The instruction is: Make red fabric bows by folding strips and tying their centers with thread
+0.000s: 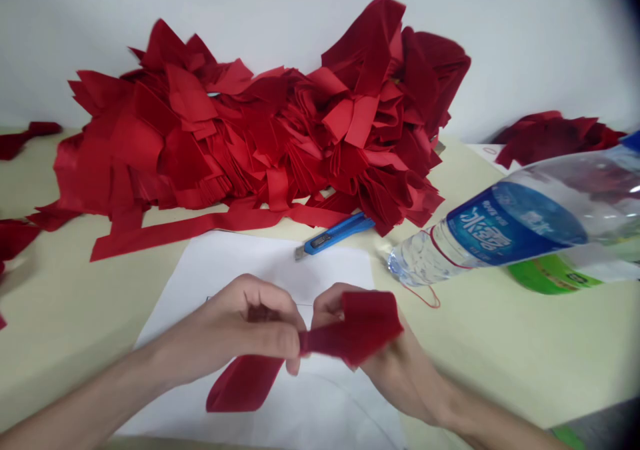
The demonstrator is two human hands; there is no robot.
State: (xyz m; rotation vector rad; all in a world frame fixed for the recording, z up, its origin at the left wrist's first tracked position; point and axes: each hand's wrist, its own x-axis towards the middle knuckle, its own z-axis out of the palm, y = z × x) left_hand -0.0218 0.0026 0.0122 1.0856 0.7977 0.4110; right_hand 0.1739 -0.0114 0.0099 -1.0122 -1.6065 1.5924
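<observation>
A dark red velvety ribbon (367,323), gathered narrow at its middle, is held above the white paper (200,290). My left hand (255,320) pinches its gathered middle between thumb and fingers, and one looped end hangs below that hand. On the other side my right hand (395,367) is closed around the ribbon's right part, with most of its fingers hidden behind the cloth. Just beyond both hands a blue utility knife (335,233) lies with its tip on the paper.
A large heap of red ribbon pieces (240,137) lies along the wall. At right stand a clear water bottle (510,220) with a blue label and something with a green label (555,277). A thin red elastic loop (425,297) lies by the bottle. More red pieces (555,133) sit at the back right.
</observation>
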